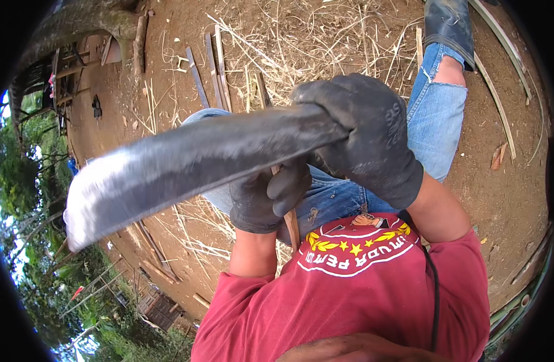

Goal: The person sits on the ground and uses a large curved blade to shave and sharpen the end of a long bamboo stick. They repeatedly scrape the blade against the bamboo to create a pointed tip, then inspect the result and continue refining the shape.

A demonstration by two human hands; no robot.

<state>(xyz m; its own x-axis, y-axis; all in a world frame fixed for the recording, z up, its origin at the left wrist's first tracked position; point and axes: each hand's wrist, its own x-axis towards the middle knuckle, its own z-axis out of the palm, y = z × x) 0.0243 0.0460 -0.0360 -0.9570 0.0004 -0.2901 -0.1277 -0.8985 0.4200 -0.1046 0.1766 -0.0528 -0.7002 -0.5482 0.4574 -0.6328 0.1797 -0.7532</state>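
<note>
Gripping machete [207, 154], right hand [368, 130] has fingers clamped around its right end; long axis runs left, passing over left hand [256, 202], fingers closed on strip [291, 230] running crosswise beneath.

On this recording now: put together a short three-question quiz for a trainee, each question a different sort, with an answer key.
1. Multiple choice: which hand holds the broad metal blade? A) left B) right C) both
2. True or false: the left hand is bare.
3. Fill in: the blue jeans are torn open at the person's ____ knee.

Key:
1. B, the right hand.
2. False: it wears a black glove and holds a wooden strip.
3. right
</note>
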